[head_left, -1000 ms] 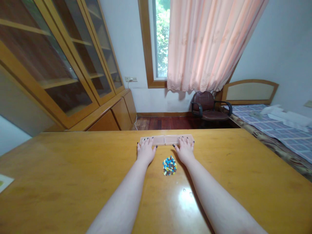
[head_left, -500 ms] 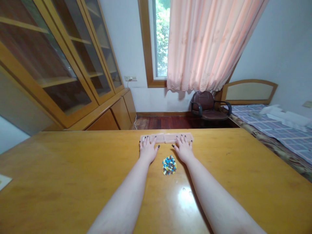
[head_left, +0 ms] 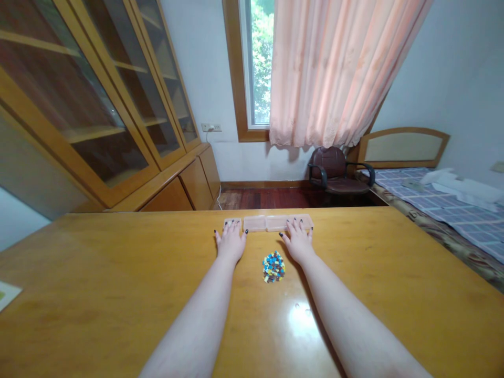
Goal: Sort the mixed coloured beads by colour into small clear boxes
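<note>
My left hand (head_left: pixel 230 244) is open, its spread fingertips over the near side of a small clear plastic box (head_left: pixel 227 221) at the left end of a row. My right hand (head_left: pixel 298 242) is open too, with fingers apart over the right part of the row, on a longer clear box (head_left: pixel 275 224). Between the hands a middle clear box (head_left: pixel 254 224) shows uncovered. Closer to me lies a small heap of blue, yellow, white and brown bricks (head_left: pixel 273 267); neither hand touches it. Whether the fingertips press on the boxes or rest just above, I cannot tell.
The wooden table (head_left: pixel 118 294) fills the foreground, and a pale card (head_left: pixel 8 295) lies at its left edge. Beyond stand a glass-door cabinet (head_left: pixel 157 152), a brown armchair (head_left: pixel 334 170) and a bed (head_left: pixel 452 210) on the right.
My left hand has shifted left, uncovering the middle box, and now lies at the leftmost one. My right hand has hardly moved. The heap of bricks is unchanged.
</note>
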Motion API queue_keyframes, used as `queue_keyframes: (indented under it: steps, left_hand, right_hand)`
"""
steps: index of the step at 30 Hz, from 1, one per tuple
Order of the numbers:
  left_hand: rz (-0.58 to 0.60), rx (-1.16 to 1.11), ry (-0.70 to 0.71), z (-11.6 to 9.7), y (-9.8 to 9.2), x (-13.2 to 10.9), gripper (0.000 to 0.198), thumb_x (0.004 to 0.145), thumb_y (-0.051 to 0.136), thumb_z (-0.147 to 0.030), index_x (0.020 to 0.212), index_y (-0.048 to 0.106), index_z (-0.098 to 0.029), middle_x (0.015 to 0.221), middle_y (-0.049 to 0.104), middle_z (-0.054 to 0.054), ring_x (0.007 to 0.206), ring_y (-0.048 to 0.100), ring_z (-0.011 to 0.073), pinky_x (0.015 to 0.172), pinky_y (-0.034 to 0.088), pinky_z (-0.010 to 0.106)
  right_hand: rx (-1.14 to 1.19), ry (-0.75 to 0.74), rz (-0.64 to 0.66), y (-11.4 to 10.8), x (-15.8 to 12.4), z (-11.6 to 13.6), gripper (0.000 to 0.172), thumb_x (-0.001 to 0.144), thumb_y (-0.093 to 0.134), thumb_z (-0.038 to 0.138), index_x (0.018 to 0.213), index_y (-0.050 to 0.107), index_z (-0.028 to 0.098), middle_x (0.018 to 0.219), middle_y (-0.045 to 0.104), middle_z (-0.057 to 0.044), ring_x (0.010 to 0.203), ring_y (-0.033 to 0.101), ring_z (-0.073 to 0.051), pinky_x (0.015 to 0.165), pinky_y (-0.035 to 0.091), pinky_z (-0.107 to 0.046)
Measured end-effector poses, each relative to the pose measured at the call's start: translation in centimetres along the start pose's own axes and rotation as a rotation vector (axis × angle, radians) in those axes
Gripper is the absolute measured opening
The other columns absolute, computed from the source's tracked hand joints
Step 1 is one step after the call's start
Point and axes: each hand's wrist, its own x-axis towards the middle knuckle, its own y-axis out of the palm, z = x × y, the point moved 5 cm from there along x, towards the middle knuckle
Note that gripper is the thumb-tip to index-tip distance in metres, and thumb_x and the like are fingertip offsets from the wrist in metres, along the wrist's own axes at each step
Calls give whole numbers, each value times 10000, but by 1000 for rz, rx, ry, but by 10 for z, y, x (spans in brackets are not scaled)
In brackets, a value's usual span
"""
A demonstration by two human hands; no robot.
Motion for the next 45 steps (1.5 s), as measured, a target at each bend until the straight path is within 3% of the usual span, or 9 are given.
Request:
queue_keyframes:
  steps: [6,9,12,15,21,31,36,40,45]
  left_hand:
    - [-54,14,-47,-1,-7,-2,556,906,290,-443,1391,365,-183,1492,292,93,1388,200,289,1079,139,638]
    - [-66,23,96,-16,-5,-6,583,901,328,-439,1418,316,-171,1509,251,90,1396,180,271,1118,116,569]
    - [12,21,263,-30,6,-10,597,889,369,-453,1427,297,-205,1518,232,63,1394,192,263,1127,120,541]
    - [50,16,288,-33,13,-11,594,889,373,-453,1428,288,-217,1511,251,56,1388,213,259,1119,118,560]
    - [33,11,285,-31,11,-11,564,897,367,-421,1419,301,-219,1501,277,61,1384,227,247,1118,112,562]
    - [41,6,276,-32,14,-10,586,886,391,-424,1419,293,-199,1499,282,73,1389,210,252,1112,127,573]
    - [62,3,266,-30,15,-10,596,888,383,-427,1427,275,-196,1507,260,85,1394,196,250,1118,105,563]
    - [73,-3,258,-29,15,-10,588,889,379,-426,1425,281,-204,1510,253,79,1394,199,246,1121,99,553]
    - [72,-1,260,-28,16,-9,588,892,372,-437,1426,278,-211,1511,252,74,1395,198,245,1121,106,553]
  right_hand:
    - [-2,24,-7,-1,1,-3,576,925,239,516,1438,270,256,1534,169,-59,1400,102,-277,1082,28,-568]
    - [0,23,-17,-1,1,-3,585,922,247,518,1440,268,247,1531,178,-66,1400,103,-277,1083,26,-569]
    - [-5,25,-25,-1,1,-3,600,917,262,530,1442,267,239,1530,179,-73,1402,91,-284,1081,19,-575]
    - [-10,46,-45,-3,1,-3,646,910,269,544,1454,237,198,1533,151,-98,1405,56,-297,1077,8,-587]
    - [-4,-232,-25,-2,-5,14,580,916,289,520,1426,302,244,1526,193,-51,1407,106,-237,1091,-37,-560]
    - [-44,-276,48,10,-4,21,633,903,310,539,1455,221,241,1530,173,-72,1408,105,-254,1078,-62,-577]
    - [-35,-122,-49,0,0,10,635,921,250,520,1470,162,213,1544,94,-76,1413,55,-242,1092,-16,-560]
    - [-20,88,-52,-3,6,-11,626,929,198,519,1467,182,199,1531,159,-94,1408,75,-259,1077,-6,-592]
    - [17,164,-63,-5,10,-23,612,932,207,494,1458,219,183,1525,182,-98,1406,91,-259,1085,24,-576]
